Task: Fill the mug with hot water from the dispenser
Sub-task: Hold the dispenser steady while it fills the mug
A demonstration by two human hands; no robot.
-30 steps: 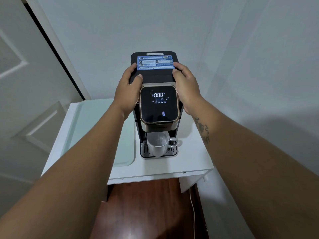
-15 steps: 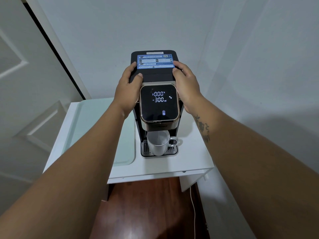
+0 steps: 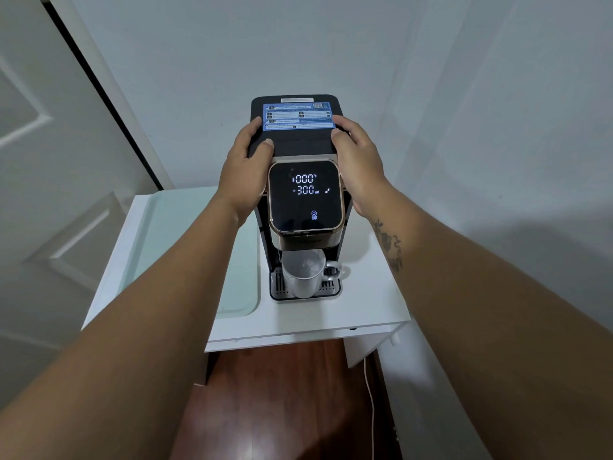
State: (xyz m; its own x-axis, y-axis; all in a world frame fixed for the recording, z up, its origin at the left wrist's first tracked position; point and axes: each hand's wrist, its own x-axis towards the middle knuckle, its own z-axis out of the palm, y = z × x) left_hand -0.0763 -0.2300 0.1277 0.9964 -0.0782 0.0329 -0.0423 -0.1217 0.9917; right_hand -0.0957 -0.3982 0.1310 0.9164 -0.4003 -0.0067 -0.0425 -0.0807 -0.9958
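Two bare hands clasp the top of the dispenser (image 3: 298, 144) in the head view: the left hand (image 3: 243, 171) curls over its left edge with the thumb lying across the black lid, and the right hand (image 3: 356, 164) wraps the right edge, fingers bent round the corner beside the blue label (image 3: 297, 116). Both hands are closed against the machine's sides and hold nothing else. The touch panel (image 3: 304, 198) at the front is lit, reading 000 on the upper line and 300 ml below, with a start/stop icon near its lower edge. The white mug (image 3: 303, 275) stands upright on the drip tray (image 3: 333, 290) directly under the spout, handle turned to the right. The dispenser sits on a white table (image 3: 371, 310), next to a pale glass panel (image 3: 199, 247) on its left; a white cable (image 3: 371, 410) hangs to the wooden floor (image 3: 282, 400)
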